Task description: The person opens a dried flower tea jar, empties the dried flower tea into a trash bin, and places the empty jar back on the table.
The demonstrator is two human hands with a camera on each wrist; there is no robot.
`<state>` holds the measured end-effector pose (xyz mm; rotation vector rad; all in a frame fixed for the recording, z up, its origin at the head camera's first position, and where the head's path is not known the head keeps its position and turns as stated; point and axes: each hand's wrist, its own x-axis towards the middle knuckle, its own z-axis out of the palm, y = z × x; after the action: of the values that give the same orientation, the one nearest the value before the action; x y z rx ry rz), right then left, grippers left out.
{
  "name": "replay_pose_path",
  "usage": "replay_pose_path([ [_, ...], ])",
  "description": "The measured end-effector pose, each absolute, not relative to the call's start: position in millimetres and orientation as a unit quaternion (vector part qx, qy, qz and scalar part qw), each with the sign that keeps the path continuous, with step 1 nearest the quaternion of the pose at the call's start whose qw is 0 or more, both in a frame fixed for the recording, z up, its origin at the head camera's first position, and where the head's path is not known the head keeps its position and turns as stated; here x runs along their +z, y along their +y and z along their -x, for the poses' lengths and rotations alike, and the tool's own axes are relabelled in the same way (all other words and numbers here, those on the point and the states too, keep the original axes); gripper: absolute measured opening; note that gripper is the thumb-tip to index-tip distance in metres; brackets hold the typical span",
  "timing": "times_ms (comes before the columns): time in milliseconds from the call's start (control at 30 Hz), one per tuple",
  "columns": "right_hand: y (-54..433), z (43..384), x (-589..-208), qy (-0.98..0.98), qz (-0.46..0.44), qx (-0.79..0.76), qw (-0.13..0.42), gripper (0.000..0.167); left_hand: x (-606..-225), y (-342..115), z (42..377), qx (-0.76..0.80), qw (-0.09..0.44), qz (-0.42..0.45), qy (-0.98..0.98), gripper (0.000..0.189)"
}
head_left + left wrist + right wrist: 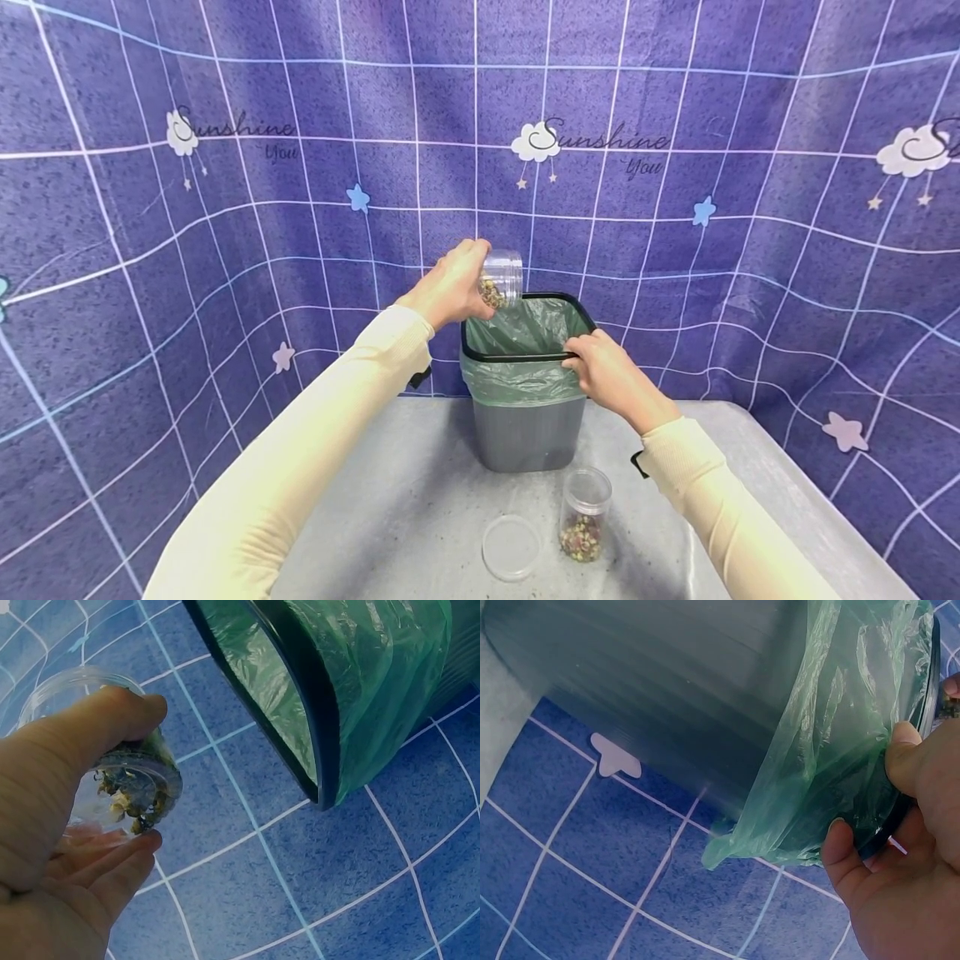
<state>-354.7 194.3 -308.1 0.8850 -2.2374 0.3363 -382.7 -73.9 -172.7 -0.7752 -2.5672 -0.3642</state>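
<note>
My left hand (455, 283) grips a clear plastic jar (504, 275) tipped on its side, its mouth toward the trash can (528, 433). Dried flower bits (131, 806) lie inside the jar, which hangs above the can's left rim. A green bag (525, 379) lines the grey can and folds down over its outside, under a black rim (517, 358). At the can's right front, my right hand (606, 369) pinches that rim, with thumb and fingers on either side in the right wrist view.
On the grey table (405, 500) in front of the can stands a second clear jar (587, 512), open at the top, with dried petals at its bottom. A clear round lid (512, 547) lies beside it. A purple gridded curtain (637, 183) hangs behind the table.
</note>
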Motion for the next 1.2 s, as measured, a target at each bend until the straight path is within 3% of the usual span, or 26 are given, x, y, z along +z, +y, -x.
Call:
replay_pose_path([
  [533,194.2,356.3,-309.3,-0.870,-0.333,0.131,0.339,0.010,-173.5,-72.6,384.3,-0.101,0.227,0.302,-0.920,0.088],
  [1200,195.7,356.1,-308.7,-0.867,-0.333,0.133,0.345,0.011,-171.4,-68.4,381.9,-0.078,0.232,0.322,-0.915,0.091],
])
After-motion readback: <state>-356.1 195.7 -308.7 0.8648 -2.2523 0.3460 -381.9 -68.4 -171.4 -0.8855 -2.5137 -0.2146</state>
